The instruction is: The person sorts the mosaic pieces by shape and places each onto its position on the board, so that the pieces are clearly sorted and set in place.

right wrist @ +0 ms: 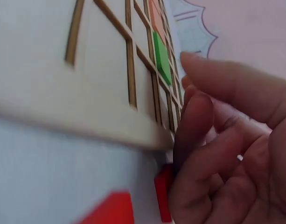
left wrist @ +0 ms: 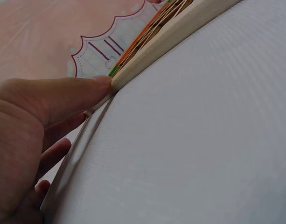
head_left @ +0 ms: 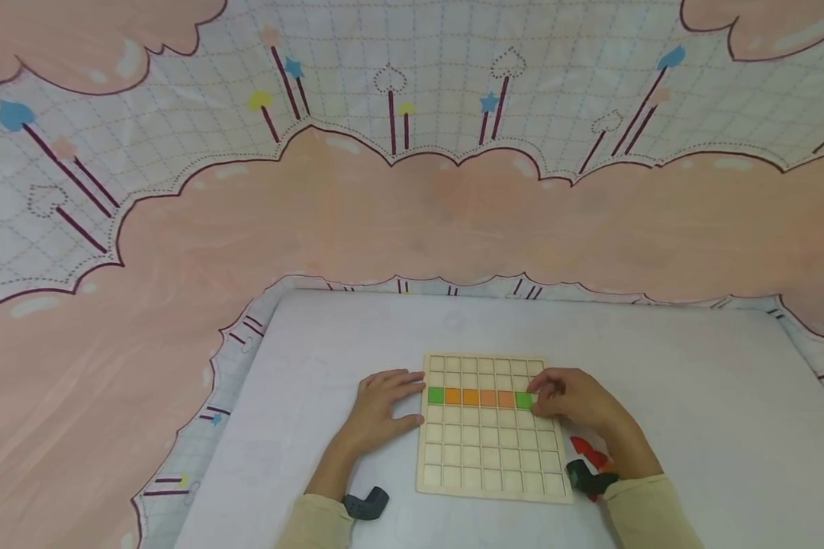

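Observation:
A light wooden grid board (head_left: 492,457) lies on the white table, with a row of coloured square tiles across its upper part. That row has a green tile (head_left: 436,395) on the left, several orange tiles (head_left: 471,396), and another green tile (head_left: 524,400) on the right. My left hand (head_left: 384,404) touches the board's left edge with fingers and thumb spread. Over the right end of the row is my right hand (head_left: 570,395), its fingers loosely bent beside the green tile (right wrist: 162,58). No piece shows between its fingertips; the cell beneath them is partly hidden.
Red pieces (head_left: 588,452) lie on the table right of the board, partly behind the right forearm. Dark wrist cameras (head_left: 367,504) sit by both sleeves. A patterned pink and white cloth (head_left: 412,221) hangs behind the table (head_left: 329,335).

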Action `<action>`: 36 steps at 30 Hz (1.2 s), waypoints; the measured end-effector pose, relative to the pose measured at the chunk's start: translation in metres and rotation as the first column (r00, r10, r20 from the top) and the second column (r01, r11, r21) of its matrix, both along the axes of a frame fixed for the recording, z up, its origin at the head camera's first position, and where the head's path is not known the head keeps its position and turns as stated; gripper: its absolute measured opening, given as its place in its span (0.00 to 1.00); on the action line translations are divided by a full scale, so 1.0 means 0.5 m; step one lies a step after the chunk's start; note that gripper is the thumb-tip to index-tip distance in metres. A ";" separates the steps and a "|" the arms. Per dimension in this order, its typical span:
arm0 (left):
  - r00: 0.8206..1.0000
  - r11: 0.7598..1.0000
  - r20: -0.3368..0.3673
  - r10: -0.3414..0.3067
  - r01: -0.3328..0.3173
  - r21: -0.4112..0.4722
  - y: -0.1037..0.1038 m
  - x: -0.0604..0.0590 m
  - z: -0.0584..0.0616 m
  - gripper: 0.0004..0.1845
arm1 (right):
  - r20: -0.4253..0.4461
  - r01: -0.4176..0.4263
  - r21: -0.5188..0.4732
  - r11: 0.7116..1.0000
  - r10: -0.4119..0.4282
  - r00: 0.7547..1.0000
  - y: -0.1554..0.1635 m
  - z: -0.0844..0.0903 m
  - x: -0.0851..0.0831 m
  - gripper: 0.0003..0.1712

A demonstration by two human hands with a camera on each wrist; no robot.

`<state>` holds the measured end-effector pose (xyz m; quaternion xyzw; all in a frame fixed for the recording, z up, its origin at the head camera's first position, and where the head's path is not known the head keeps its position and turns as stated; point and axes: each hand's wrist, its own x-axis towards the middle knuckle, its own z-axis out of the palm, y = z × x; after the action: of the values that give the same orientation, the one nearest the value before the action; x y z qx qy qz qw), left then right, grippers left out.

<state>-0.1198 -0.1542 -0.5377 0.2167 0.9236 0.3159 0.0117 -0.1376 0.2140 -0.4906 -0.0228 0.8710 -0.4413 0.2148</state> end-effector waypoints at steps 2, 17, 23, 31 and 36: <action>1.000 1.000 -0.001 0.002 -0.002 0.000 0.001 -0.001 0.000 0.29 | -0.010 -0.003 0.004 1.000 0.003 1.000 0.010 0.002 -0.001 0.16; 1.000 1.000 0.007 -0.003 0.003 -0.002 0.001 -0.006 0.005 0.29 | 0.021 0.054 -0.073 0.996 -0.053 0.998 0.095 0.019 0.012 0.15; 1.000 1.000 0.010 -0.013 0.013 -0.005 0.000 -0.004 0.002 0.29 | -0.002 0.015 0.027 1.000 -0.015 1.000 0.127 0.017 0.026 0.14; 1.000 1.000 -0.006 -0.013 0.013 -0.012 0.002 -0.006 0.004 0.29 | -0.004 -0.010 0.132 0.991 0.010 1.000 0.166 0.017 0.046 0.16; 1.000 1.000 0.000 -0.012 0.012 -0.014 0.002 -0.004 0.004 0.29 | 0.008 -0.054 0.151 0.987 0.053 0.999 0.180 0.022 0.062 0.16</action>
<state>-0.1218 -0.1534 -0.5358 0.2222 0.9245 0.3093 0.0150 -0.1065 0.3042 -0.4796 -0.0289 0.9005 -0.3681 0.2295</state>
